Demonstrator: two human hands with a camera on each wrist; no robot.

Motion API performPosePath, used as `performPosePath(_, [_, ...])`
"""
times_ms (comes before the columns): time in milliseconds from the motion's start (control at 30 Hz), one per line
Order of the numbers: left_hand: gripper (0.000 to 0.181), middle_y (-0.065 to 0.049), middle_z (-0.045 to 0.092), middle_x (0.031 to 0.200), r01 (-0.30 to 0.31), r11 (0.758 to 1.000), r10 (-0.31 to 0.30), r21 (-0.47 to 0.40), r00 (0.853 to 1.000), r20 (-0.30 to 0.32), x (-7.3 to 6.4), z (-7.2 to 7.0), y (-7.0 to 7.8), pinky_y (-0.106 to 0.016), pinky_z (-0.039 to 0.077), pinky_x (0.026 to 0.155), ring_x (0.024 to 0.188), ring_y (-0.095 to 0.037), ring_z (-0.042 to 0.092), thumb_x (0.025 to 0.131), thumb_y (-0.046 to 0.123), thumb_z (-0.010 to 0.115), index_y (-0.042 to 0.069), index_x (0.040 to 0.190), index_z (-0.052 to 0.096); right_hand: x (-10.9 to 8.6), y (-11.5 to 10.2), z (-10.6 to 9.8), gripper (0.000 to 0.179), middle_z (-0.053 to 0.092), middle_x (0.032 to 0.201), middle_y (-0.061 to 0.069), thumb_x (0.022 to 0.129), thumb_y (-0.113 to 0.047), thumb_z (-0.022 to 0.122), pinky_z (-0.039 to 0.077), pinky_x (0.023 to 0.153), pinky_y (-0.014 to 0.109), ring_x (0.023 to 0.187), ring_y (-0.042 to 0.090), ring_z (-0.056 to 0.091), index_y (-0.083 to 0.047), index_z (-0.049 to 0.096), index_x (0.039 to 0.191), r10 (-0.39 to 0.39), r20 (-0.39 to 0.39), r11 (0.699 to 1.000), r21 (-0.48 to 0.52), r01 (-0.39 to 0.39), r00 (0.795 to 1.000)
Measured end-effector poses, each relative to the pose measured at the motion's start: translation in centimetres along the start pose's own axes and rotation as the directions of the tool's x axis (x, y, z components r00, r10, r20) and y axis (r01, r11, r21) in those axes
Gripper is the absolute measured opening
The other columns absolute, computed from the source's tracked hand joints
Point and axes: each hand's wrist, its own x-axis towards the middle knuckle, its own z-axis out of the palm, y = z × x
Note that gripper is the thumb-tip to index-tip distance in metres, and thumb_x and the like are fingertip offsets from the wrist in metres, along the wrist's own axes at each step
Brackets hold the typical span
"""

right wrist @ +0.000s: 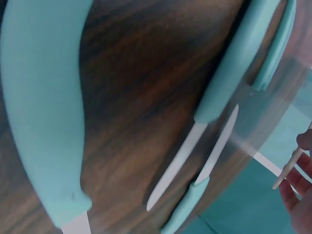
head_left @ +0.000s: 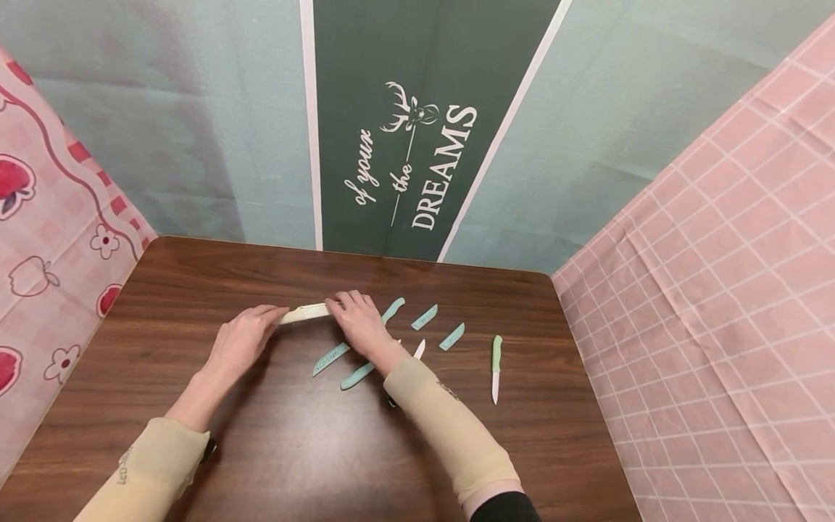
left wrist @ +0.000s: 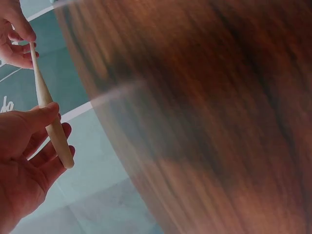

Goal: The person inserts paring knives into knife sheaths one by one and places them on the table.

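Observation:
Both hands hold a slim cream-coloured knife [head_left: 306, 313] above the back half of the table; its blade seems covered by a matching sheath. My left hand [head_left: 241, 341] grips the handle [left wrist: 58, 141] between thumb and curled fingers, the butt sticking out past them. The thumb and fingertips of my right hand [head_left: 359, 319] pinch the thinner far end. Below the right hand and forearm lie several teal knives [right wrist: 239, 63] with white blades, partly hidden in the head view. A teal sheath [head_left: 331, 358] marked CERAMIC lies just left of that wrist.
Two smaller teal sheaths, one farther back [head_left: 425, 317] and one nearer [head_left: 452, 336], lie right of the right hand. Farther right is a green-handled knife [head_left: 497, 355], its white blade bare. Cloth-covered walls border the wooden table [head_left: 293, 449] at the back and sides.

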Motion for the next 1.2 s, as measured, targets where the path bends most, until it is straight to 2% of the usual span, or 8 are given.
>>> performPosePath(233, [0.035,-0.013,0.072,0.112,0.035,0.999,-0.035,-0.007,0.999,0.016,-0.3,0.5,-0.8,-0.052,0.054,0.057,0.097,-0.036,0.070,0.087,-0.002,0.070,0.008,0.120,0.070,0.6,-1.1,1.1,0.034,0.059,0.131,0.002,0.100,-0.014,0.053,0.052,0.096,0.032,0.120,0.021,0.054,-0.022,0.059,0.133,0.085,0.017,0.995,-0.046,-0.084,0.996])
performPosePath(467, [0.034,-0.015,0.071,0.114,0.082,0.997,-0.081,-0.003,0.995,0.054,-0.6,1.2,-1.5,-0.052,0.053,0.055,0.096,-0.038,0.071,0.089,-0.002,0.068,0.008,0.121,0.070,1.0,-2.0,1.9,0.033,0.061,0.126,0.002,0.099,-0.014,0.056,0.056,0.082,0.026,0.113,0.020,0.057,-0.022,0.064,0.130,0.116,0.002,0.990,-0.075,-0.116,0.993])
performPosePath(733, [0.032,-0.014,0.072,0.114,0.127,0.992,-0.128,0.017,0.987,0.094,-0.8,1.9,-1.4,-0.055,0.056,0.066,0.100,-0.038,0.070,0.088,-0.002,0.070,0.007,0.119,0.071,1.2,-3.4,2.9,0.033,0.063,0.118,0.001,0.097,-0.015,0.053,0.058,0.072,0.025,0.107,0.018,0.059,-0.024,0.067,0.126,0.185,-0.014,0.981,-0.059,-0.186,0.983])
performPosePath(1000, [0.033,-0.016,0.071,0.115,0.156,0.987,-0.160,0.036,0.980,0.116,-0.9,1.8,-1.6,-0.055,0.056,0.064,0.099,-0.040,0.070,0.086,-0.002,0.070,0.005,0.119,0.071,1.1,-4.2,3.3,0.030,0.064,0.113,0.001,0.095,-0.016,0.054,0.059,0.072,0.024,0.106,0.017,0.062,-0.023,0.070,0.120,0.165,-0.062,0.983,-0.066,-0.169,0.984])
performPosePath(1200, [0.034,-0.019,0.070,0.117,0.160,0.986,-0.164,0.033,0.973,0.160,-0.6,1.6,-1.9,-0.056,0.056,0.067,0.100,-0.042,0.069,0.086,-0.004,0.069,0.002,0.119,0.070,1.4,-4.4,3.2,0.032,0.063,0.114,0.002,0.096,-0.016,0.051,0.058,0.081,0.021,0.108,0.017,0.060,-0.021,0.070,0.121,0.142,-0.065,0.985,-0.090,-0.148,0.988])
